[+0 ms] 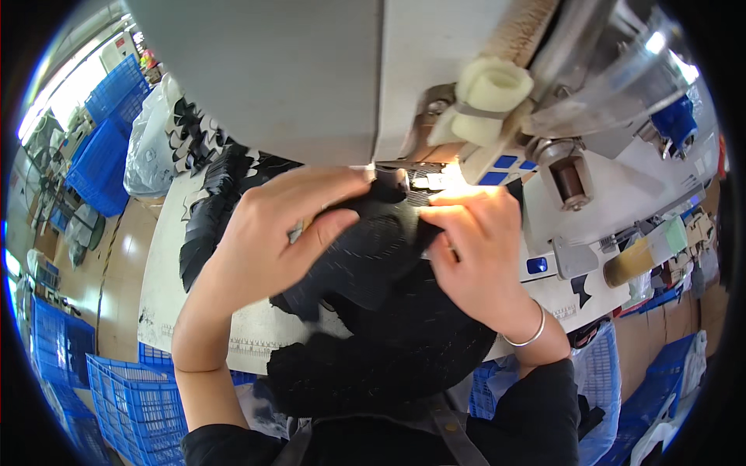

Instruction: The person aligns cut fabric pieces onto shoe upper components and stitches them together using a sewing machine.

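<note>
My left hand (272, 233) and my right hand (478, 248) both grip a curved black fabric piece (373, 248) with faint stitched lines. They press it up against the needle area (423, 180) of a grey sewing machine (311, 70), lit by a small lamp. The thumb of the left hand lies on top of the fabric. On the right wrist is a silver bangle (528, 335). More black fabric (373, 349) hangs below my hands toward my lap.
A stack of black cut pieces (210, 202) lies on the white table (167, 279) at left, beside a clear plastic bag (148, 147). Blue crates (116, 388) stand on the floor left and lower right. A thread cone (489, 97) and machine parts sit at upper right.
</note>
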Demonstrator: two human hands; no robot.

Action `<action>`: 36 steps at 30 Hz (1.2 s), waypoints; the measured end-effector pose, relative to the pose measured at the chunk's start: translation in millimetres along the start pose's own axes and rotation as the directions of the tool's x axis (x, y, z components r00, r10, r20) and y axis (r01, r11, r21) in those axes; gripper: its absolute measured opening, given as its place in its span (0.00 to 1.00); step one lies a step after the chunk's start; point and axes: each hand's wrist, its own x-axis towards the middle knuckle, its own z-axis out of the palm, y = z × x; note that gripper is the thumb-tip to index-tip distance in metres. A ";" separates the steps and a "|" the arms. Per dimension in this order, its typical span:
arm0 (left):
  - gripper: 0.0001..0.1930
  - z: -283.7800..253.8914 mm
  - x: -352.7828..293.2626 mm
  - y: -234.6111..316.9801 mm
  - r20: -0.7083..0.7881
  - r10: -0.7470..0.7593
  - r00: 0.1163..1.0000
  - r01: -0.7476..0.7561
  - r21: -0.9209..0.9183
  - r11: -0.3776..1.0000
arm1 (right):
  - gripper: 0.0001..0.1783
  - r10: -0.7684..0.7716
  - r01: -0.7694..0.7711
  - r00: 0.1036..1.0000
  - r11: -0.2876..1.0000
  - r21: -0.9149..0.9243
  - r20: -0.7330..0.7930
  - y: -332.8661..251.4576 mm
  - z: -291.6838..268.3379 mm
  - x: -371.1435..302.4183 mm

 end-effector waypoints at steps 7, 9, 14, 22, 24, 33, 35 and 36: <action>0.39 31.4 -34.6 7.7 0.148 -0.191 0.970 0.232 -0.347 0.909 | 0.17 0.089 -0.090 0.996 0.995 0.047 0.024 17.0 -11.0 -3.0; 0.38 31.0 -35.6 11.3 0.091 -0.122 0.988 0.139 -0.202 0.970 | 0.17 0.118 -0.121 0.990 0.992 0.041 0.071 17.0 -12.7 0.8; 0.36 35.7 -40.3 16.8 0.117 -0.291 0.950 0.313 -0.406 0.858 | 0.16 0.166 -0.192 0.968 0.973 0.131 0.190 28.4 -19.2 6.8; 0.37 39.0 -44.1 20.9 0.135 -0.304 0.943 0.333 -0.359 0.872 | 0.18 0.050 -0.038 0.997 0.983 0.182 -0.062 38.6 -0.1 -3.8; 0.37 42.9 -46.3 19.7 0.119 -0.305 0.945 0.326 -0.410 0.852 | 0.18 0.072 -0.058 0.994 0.985 0.165 -0.080 36.7 0.8 -2.8; 0.37 41.6 -43.8 23.7 0.052 -0.211 0.976 0.217 -0.307 0.927 | 0.17 0.053 -0.034 0.992 0.987 0.158 -0.117 38.1 -1.0 -3.7; 0.37 39.8 -43.7 26.0 0.057 -0.210 0.976 0.217 -0.298 0.929 | 0.17 0.042 -0.022 0.991 0.988 0.155 -0.127 37.1 -2.0 -2.4; 0.37 39.9 -43.8 26.0 0.057 -0.210 0.976 0.217 -0.299 0.929 | 0.17 0.033 -0.012 0.990 0.988 0.152 -0.137 37.0 -2.4 -1.8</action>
